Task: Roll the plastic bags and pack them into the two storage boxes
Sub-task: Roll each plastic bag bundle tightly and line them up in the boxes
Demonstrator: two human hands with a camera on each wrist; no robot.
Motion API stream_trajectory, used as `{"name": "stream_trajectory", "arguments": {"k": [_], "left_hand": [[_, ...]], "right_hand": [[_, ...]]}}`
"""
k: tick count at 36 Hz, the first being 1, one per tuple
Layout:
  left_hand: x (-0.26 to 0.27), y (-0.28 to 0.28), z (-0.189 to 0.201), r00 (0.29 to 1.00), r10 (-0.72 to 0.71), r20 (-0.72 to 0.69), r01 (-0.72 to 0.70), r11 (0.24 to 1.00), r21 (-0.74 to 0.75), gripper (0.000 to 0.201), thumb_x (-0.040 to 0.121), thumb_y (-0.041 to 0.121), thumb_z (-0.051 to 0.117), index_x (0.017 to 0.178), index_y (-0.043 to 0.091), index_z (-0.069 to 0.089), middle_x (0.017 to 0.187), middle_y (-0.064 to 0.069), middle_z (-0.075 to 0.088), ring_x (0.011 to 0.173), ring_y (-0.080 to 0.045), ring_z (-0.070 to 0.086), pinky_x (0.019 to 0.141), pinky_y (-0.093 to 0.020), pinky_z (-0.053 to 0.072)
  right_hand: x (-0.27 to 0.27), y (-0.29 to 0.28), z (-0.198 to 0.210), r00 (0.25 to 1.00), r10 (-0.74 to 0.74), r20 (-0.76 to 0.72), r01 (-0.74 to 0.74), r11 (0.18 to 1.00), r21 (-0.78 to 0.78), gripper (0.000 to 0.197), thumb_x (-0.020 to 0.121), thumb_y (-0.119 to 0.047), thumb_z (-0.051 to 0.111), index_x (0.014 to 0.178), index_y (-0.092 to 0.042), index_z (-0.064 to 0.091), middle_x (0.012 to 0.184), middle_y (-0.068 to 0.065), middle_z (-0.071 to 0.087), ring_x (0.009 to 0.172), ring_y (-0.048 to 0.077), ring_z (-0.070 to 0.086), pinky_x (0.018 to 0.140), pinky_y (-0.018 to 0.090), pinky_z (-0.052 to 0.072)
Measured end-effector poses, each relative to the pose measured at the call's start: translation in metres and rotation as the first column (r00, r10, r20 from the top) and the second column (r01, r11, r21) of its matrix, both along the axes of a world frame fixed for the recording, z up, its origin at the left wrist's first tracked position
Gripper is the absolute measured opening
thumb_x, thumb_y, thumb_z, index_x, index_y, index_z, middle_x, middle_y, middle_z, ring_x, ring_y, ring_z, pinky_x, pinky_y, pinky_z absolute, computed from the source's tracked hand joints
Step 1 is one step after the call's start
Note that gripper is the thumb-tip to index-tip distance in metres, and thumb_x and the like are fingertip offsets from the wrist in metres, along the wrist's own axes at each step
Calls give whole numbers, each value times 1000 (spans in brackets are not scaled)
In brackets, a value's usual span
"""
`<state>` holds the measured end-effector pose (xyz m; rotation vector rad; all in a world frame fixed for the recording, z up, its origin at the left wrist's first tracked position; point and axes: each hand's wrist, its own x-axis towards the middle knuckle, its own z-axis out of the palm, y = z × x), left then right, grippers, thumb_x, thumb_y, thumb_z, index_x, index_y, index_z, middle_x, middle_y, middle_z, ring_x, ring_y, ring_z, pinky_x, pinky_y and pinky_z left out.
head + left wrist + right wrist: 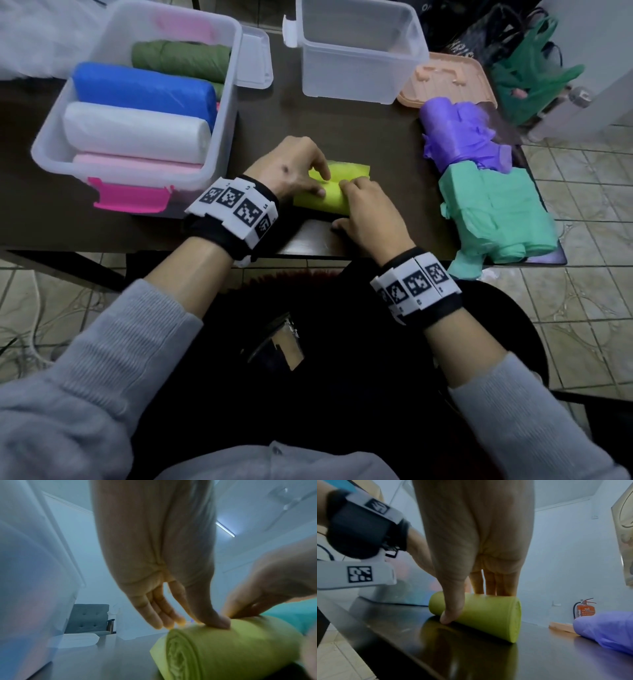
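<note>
Our left hand and right hand meet on the yellow-green rolled plastic bag. The left fingers are straight and close together over the roll's far side, thumb pressing its top. The right fingers curve over the roll, thumb down at its near side against the dark bench. The roll lies near the bench's near edge, a flat tail of it extending toward the far edge. At the left edge stands the clear storage box with pink latch, holding 5 rolls; at the far edge, the empty clear storage box. Purple and mint-green bags lie along the right edge.
</note>
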<state>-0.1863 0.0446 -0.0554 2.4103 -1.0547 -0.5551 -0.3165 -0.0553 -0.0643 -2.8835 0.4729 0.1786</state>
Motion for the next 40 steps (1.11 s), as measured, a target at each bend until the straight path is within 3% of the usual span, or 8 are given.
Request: {"name": "stream_trajectory", "arguments": {"k": [2, 5, 13, 16, 19, 28, 33, 40], "left_hand": [[-3, 0, -2, 1000, 8, 21, -7, 1000, -24, 37, 74, 27, 78, 110, 18, 70, 110, -6, 66, 94, -14, 55, 78, -21, 38], [-9, 1, -6, 998, -20, 53, 19, 1000, 23, 55, 66, 26, 83, 117, 15, 65, 116, -8, 61, 108, -23, 55, 87, -29, 41], [-6, 0, 4, 1000, 10, -1, -10, 996, 88, 65, 56, 22, 89, 116, 24, 66, 116, -4, 63, 107, -23, 58, 91, -35, 49], [-5, -1, 6, 1000, -7, -10, 8, 995, 98, 64, 58, 18, 88, 118, 23, 65, 118, -4, 63, 107, -23, 58, 91, -35, 49], [-4, -1, 6, 1000, -11, -7, 11, 995, 100, 66, 59, 18, 88, 120, 22, 64, 120, -6, 62, 110, -24, 58, 92, -33, 48], [-5, 2, -1, 1000, -17, 10, 17, 998, 62, 61, 64, 18, 85, 120, 23, 64, 119, -6, 62, 108, -25, 58, 85, -30, 47], [-4, 2, -5, 999, -35, 10, 34, 997, 68, 54, 69, 21, 80, 121, 27, 64, 118, -8, 64, 108, -27, 58, 85, -31, 47], [-3, 5, -10, 995, -98, 3, 97, 991, 87, 54, 77, 22, 75, 128, 25, 58, 126, -6, 61, 115, -24, 56, 93, -31, 45]], "right_hand": [[8, -4, 1, 1000, -8, -27, 8, 1000, -14, 55, 81, -25, 70, 128, -6, 49, 124, 14, 49, 118, 31, 46, 94, 40, 42], [22, -13, 7, 994, -4, -109, 4, 1000, 6, 51, 81, -27, 71, 124, -6, 54, 121, 16, 53, 114, 34, 50, 91, 38, 42], [45, -34, 29, 951, 76, -298, -54, 995, 78, 72, 66, -43, 82, 127, -13, 57, 125, 10, 54, 111, 25, 53, 85, 29, 41], [50, -37, 27, 936, 80, -344, -37, 991, 130, 99, 56, -50, 85, 140, -21, 39, 136, 7, 44, 120, 25, 47, 91, 31, 42], [49, -35, 21, 933, 60, -356, -17, 992, 123, 121, 52, -49, 87, 148, -26, 16, 142, 9, 32, 133, 28, 31, 105, 47, 36], [47, -32, 7, 964, 75, -253, -39, 989, 144, 79, 59, -58, 79, 119, -14, 52, 104, 4, 39, 105, 21, 40, 81, 31, 36], [34, -28, 2, 985, 107, -137, -83, 982, 169, 65, 76, -52, 69, 123, -12, 51, 108, 9, 49, 102, 24, 49, 79, 29, 35], [12, -15, -12, 995, 94, -43, -91, 994, 66, 63, 89, -45, 57, 138, -11, 38, 128, 14, 48, 119, 31, 44, 98, 42, 37]]}}
